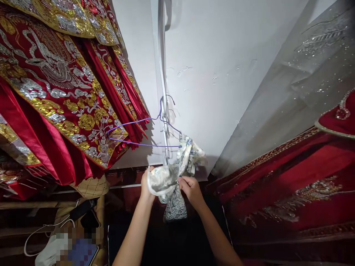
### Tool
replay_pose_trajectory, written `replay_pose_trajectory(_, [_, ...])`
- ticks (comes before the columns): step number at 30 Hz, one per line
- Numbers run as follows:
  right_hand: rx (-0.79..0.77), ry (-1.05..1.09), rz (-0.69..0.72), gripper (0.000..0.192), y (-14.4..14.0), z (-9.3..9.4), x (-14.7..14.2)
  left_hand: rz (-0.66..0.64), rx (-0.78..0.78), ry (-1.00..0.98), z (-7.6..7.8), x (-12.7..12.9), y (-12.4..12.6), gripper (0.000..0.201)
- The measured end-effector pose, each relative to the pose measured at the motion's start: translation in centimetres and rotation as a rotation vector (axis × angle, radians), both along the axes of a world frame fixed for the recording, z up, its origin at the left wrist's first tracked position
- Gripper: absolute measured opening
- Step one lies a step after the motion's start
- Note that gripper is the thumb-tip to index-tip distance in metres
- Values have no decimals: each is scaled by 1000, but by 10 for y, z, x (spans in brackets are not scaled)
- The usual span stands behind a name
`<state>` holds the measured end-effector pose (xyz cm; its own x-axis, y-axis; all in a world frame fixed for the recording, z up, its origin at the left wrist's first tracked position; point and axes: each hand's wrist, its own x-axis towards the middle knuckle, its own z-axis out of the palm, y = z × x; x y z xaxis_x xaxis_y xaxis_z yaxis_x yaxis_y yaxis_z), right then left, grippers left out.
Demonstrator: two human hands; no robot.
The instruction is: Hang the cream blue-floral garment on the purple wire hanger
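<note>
A purple wire hanger [144,132] hangs by its hook against the white wall [222,74]. A white garment with blue-grey floral print [177,173] is draped over the hanger's right end and hangs down in a bunch. My left hand [145,184] grips the garment's pale edge on the left. My right hand [190,187] pinches the cloth just right of it, below the hanger.
Red robes with gold and silver embroidery [55,92] hang at the left. More red embroidered cloth [291,184] and a sheer sequined fabric [310,62] fill the right. A white cable [41,231] and a bag [52,251] lie at the lower left.
</note>
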<state>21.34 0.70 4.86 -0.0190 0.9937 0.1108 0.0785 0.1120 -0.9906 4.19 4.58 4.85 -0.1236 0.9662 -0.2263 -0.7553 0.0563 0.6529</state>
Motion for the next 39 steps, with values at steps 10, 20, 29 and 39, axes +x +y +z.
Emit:
replay_pose_trajectory(10, [-254,394,386,60,0,42,-8,-283,717,1096,91,19,-40,25])
replay_pose_trajectory(20, [328,-274,148,31,81,112,14,-720,491,1468,53,-57,-53,41])
replay_pose_trajectory(29, [284,-438,118,39,125,57,16,-611,233,2037,83,-129,-40,29])
replay_pose_trajectory(39, [207,-313,83,9,76,92,54,-63,663,1786,133,-110,28,26])
